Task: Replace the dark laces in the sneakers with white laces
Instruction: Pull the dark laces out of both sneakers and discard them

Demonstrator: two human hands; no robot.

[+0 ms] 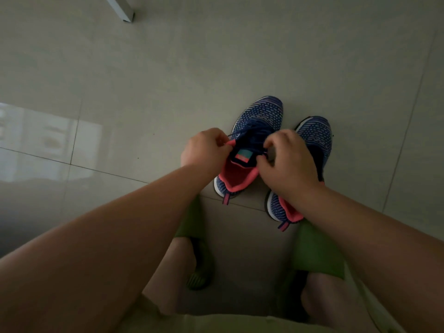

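Observation:
Two blue knit sneakers with pink linings stand side by side on the tiled floor, toes pointing away from me. The left sneaker (259, 116) carries dark laces (252, 133) over its tongue. My left hand (204, 150) pinches the left side of that shoe's collar by the top eyelets. My right hand (288, 159) has curled fingers pinching the dark lace at the right side of the tongue. The right sneaker (317, 138) stands just beyond, partly hidden by my right wrist. No white laces are in view.
My feet in green slippers (317, 251) stand right behind the sneakers. A pale furniture leg (122, 9) rises at the far top left. Grey floor tiles (144, 80) stretch all around, with a bright reflection at the left.

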